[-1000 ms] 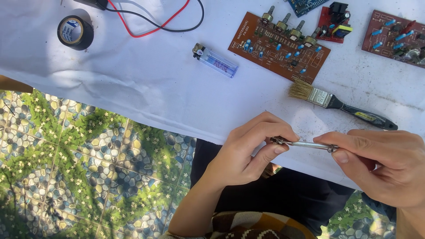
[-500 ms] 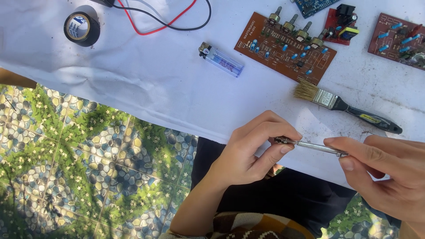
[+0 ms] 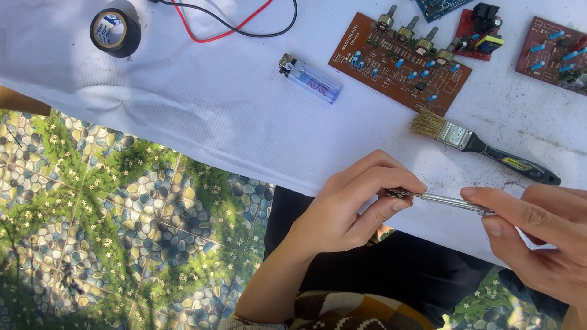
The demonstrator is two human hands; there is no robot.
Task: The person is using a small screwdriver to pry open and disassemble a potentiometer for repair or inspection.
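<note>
- The left hand pinches one end of a thin metal rod-like tool between thumb and curled fingers, closed around it just past the near edge of the table.
- The right hand grips the tool's other end with forefinger and thumb, the remaining fingers loosely bent.
- The tool lies almost level between the two hands, above the white table cover.
- A paintbrush with a black handle bearing a small yellow label lies just beyond the hands.
- A clear bluish lighter lies mid-table; a roll of black tape with a blue-and-white inner label sits far left.
- A brown circuit board with white print near its left edge lies behind the brush.
</note>
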